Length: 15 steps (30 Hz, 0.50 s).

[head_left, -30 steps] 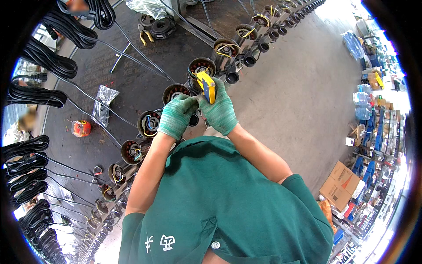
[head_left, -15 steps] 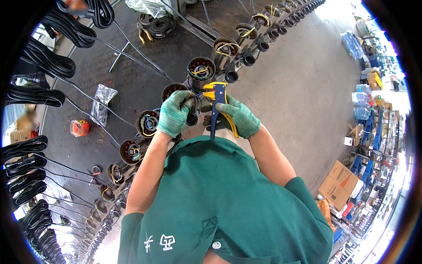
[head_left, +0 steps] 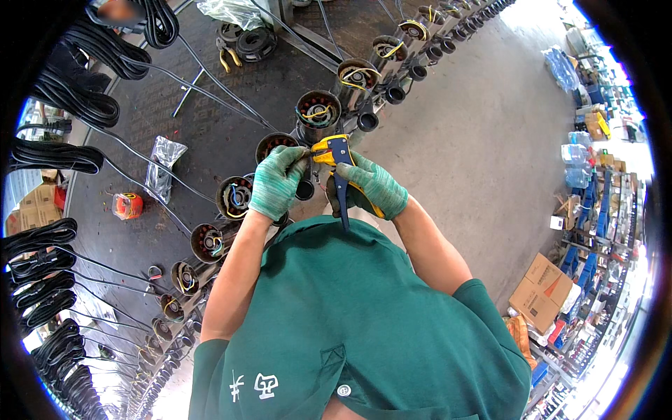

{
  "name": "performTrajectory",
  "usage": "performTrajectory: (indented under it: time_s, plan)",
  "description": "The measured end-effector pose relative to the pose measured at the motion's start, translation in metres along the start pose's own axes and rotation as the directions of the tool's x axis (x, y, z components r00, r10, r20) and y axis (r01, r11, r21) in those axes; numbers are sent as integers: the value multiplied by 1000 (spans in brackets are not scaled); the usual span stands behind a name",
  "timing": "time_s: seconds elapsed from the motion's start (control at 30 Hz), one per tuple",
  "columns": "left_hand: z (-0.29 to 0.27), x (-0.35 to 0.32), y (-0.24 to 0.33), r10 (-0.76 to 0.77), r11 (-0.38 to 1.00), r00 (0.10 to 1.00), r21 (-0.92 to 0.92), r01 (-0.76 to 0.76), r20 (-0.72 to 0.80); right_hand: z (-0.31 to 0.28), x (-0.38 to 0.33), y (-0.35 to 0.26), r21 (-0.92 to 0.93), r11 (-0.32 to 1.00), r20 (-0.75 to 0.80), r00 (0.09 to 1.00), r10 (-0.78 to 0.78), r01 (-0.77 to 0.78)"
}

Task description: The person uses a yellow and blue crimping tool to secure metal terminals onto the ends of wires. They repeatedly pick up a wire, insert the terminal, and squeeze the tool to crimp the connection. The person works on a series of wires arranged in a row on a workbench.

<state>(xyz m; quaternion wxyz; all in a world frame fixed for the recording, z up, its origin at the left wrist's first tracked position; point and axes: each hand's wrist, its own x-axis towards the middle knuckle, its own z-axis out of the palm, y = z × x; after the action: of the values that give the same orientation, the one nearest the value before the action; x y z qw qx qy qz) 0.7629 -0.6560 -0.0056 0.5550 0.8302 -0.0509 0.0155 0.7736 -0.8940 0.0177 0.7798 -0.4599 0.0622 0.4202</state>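
Both my hands wear green knit gloves. My right hand [head_left: 374, 187] grips a yellow and blue wire stripper [head_left: 337, 155] by its handles, its blue handle hanging down toward my chest. My left hand [head_left: 276, 182] pinches a thin wire at the tool's jaws. The wire comes from a round motor stator [head_left: 274, 147] with copper windings, just beyond my left hand. More stators [head_left: 318, 112] stand in a row on the bench edge.
A dark work mat [head_left: 189, 105] carries black cables, a clear plastic bag [head_left: 162, 168], an orange tape roll [head_left: 128, 205] and yellow pliers [head_left: 227, 56]. Black cable bundles [head_left: 49, 245] hang at left. Grey concrete floor [head_left: 476, 147] lies right, with cardboard boxes [head_left: 542, 297] and shelving.
The wire stripper has swung from held up between both hands to jaws at the wire, its handles opened downward. My right hand has moved right and lower.
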Motion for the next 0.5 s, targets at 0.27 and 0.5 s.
performTrajectory:
  time_s: [0.27,0.5]
  plan:
    - [-1,0,1,25,998,1000,63,-25,-8,2,5,2,-155,986,-78,994,-70,57]
    - [-2,-2,0,-65,997,998,-50,65,-7,3,-2,13,120,985,-95,990,-109,120]
